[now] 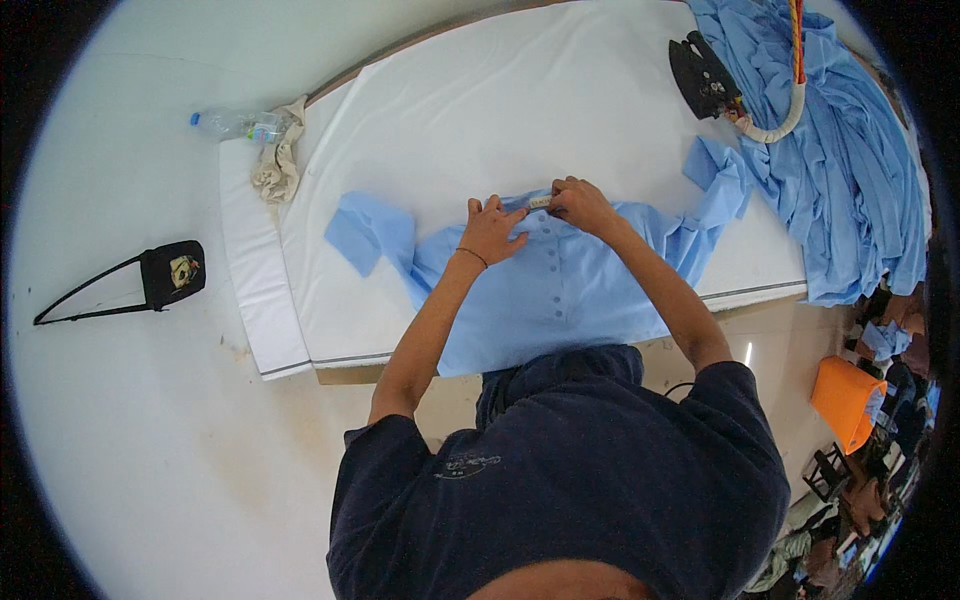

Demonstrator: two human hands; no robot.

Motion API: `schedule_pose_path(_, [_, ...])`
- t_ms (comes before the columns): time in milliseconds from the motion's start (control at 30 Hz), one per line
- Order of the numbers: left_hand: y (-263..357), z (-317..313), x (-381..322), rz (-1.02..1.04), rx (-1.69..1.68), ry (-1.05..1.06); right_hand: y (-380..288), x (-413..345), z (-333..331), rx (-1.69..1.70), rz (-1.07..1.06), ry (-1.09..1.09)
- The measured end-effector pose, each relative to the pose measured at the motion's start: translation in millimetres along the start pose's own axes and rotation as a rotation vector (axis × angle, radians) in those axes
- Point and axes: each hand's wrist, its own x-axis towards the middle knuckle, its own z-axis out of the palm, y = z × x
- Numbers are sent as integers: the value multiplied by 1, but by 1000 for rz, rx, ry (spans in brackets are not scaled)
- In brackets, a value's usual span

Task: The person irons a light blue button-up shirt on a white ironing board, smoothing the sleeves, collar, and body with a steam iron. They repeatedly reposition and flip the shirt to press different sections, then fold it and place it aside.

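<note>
A light blue buttoned shirt (510,300) lies spread on the white-covered ironing table (525,97), its sleeves out to both sides. The row of buttons faces up, and its lower part hangs towards my body. My left hand (491,229) rests on the left side of the neckline with fingers apart, the index finger reaching to the neck label (539,202). At the label's right end, my right hand (583,206) pinches the neckline between thumb and fingers. The label bears writing and is partly covered by the right fingers.
A black iron (701,79) with a wrapped cord (787,120) sits at the far right, beside heaped light blue cloth (840,172). A plastic bottle (240,125) and a beige rag (277,172) lie at the left end. A black strapped pouch (172,275) hangs on the wall.
</note>
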Motion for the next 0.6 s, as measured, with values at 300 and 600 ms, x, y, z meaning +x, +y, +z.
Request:
schedule_pose_path(300, [1,-6,5,-6,-70,1,5,-3,-1,-126,44,-74])
schedule_pose_path(600, [-33,1,4,-102,78,154,22,-3,-50,-181,183,-106])
